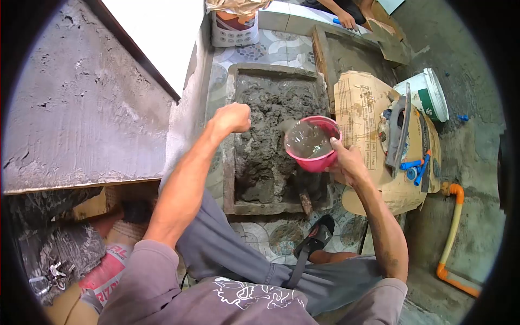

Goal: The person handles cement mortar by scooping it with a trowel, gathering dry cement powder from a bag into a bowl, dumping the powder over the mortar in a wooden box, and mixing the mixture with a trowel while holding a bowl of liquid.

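The pink tub (320, 163) is above the right side of the mortar trough (271, 209), its round mouth facing up and tipped toward the trough's middle; its short axis leans the same way. Cloudy grey liquid (307, 140) with bright glints fills much of it, and a blurred grey streak shows at its left lip. The right hand (351, 162) grips the tub's right wall, thumb at the rim. The left hand (233, 118) is curled into a fist above the trough's left side; whether it holds anything, I cannot tell.

The trough is rectangular, its long axis running away from the person, its rough edges crusted grey. Inside lies wet, lumpy mortar (265, 111). A worn handle (306, 204) crosses its near edge.

Right of the trough, flat brown cardboard (355, 116) carries a long grey tool (399, 130) and blue plastic pieces (416, 170). Beyond them, a white bucket (431, 96) with a green patch leans over. A printed sack (234, 28) stands behind the trough, on patterned tiles (252, 53). Farther right, another person's hand (347, 20) is near a second framed tray (355, 54).
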The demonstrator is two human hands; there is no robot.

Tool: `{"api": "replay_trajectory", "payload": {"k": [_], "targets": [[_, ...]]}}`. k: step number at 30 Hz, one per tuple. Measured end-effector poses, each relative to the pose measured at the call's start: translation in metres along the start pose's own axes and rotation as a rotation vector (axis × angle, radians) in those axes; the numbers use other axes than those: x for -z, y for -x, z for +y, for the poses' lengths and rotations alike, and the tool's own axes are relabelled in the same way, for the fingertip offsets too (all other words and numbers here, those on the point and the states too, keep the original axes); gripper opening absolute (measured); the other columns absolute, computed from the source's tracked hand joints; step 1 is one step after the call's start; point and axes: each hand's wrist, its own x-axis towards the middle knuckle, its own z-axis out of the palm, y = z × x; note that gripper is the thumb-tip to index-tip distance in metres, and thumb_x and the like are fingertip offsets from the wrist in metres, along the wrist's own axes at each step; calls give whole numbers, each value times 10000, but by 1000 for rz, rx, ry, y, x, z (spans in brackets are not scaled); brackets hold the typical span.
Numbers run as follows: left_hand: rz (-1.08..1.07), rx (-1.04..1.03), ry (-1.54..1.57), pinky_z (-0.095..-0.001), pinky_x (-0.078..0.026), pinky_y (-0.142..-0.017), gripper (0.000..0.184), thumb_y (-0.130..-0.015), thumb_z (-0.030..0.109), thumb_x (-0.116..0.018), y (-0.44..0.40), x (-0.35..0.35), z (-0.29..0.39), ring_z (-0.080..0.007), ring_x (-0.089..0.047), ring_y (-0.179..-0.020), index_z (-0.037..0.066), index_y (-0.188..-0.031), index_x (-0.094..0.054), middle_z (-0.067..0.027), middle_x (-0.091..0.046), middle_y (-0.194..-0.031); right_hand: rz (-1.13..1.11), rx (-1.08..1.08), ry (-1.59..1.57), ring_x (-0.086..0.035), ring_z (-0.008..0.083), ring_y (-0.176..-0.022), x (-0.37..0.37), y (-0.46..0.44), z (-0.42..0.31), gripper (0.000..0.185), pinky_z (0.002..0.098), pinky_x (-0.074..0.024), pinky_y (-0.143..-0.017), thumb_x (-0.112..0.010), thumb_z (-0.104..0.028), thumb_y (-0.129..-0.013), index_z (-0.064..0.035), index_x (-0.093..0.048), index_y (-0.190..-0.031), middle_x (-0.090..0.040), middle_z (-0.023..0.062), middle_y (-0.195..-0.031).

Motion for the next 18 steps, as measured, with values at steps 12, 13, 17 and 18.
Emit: {"api": "replay_trajectory", "payload": {"k": [12,13,17,18], "targets": [[-13,-99,65,-479,-545,-825,247,-810,189,-606,-5,7,10,-402,-670,-951,-14,-907,-709,-244,-689,-971,285,69,491,-691,360,-900,-11,-13,7,689,431,-536,-799,-692,-478,-821,202,-615,-901,-664,313,-884],[-8,-108,67,-479,-545,-819,244,-810,188,-606,-5,7,9,-403,-671,-942,-15,-899,-708,-245,-689,-963,260,39,466,-693,359,-904,-13,-15,3,682,427,-540,-786,-690,-479,-820,196,-622,-887,-665,310,-871],[-41,-122,30,-467,-522,-825,246,-844,197,-589,-4,11,8,-389,-660,-938,15,-977,-689,-216,-697,-945,327,52,441,-698,329,-873,-7,-35,16,714,397,-554,-712,-692,-482,-813,202,-593,-990,-654,289,-890],[-32,-129,37,-468,-521,-823,246,-846,197,-589,-5,10,7,-389,-660,-938,14,-976,-689,-216,-697,-945,354,74,443,-697,329,-879,1,-48,32,740,397,-554,-714,-693,-490,-810,207,-576,-1028,-652,290,-905]]}}
